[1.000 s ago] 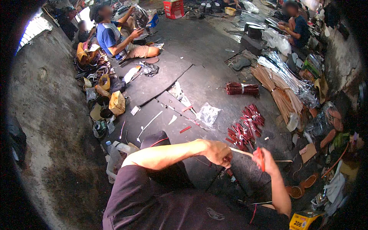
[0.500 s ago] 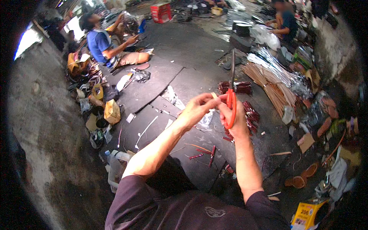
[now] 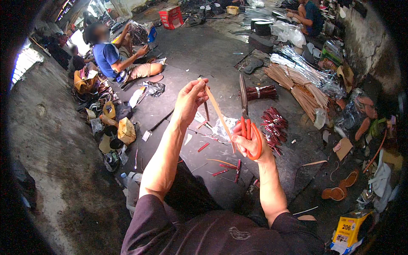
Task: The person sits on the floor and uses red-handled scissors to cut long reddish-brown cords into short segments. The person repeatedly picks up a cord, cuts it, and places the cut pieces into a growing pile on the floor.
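- Nearest, at the lower edge, was the wearer's dark shirt (image 3: pixel 204 233), with both bare forearms reaching forward; a yellow box (image 3: pixel 350 229) stood at lower right, and brown sole-shaped pieces (image 3: pixel 340 187) lay beyond it.
- The right hand (image 3: pixel 263 154) was wrapped around orange-handled scissors (image 3: pixel 245 117), blades pointing up and away, apparently together.
- The left hand (image 3: pixel 192 101) pinched the upper end of a tan strip (image 3: pixel 216 107) between thumb and fingers. The strip slanted down in mid-air to the right hand's fingertips, which seemed to grip it too; blur and overlap made that hard to confirm.
- The step in hand looked like drawing the strip straight between both hands, with the blades off it. A cut, judging by this pose, would call for a steady left pinch, opened blades and the strip brought between them.
- On the dark floor below lay loose dark red pieces (image 3: pixel 238 171); farther off were a clear plastic bag (image 3: pixel 225 128), a dark red heap (image 3: pixel 274 127) and a tied dark red bundle (image 3: pixel 260 92).
- To the right of that bundle lay a sheaf of tan strips (image 3: pixel 297 90) beside silvery strips (image 3: pixel 293 63).
- Farther still, a co-worker in a blue shirt (image 3: pixel 106 57) sat at left, another person (image 3: pixel 313 19) at upper right, and a red box (image 3: pixel 171 18) near the top.
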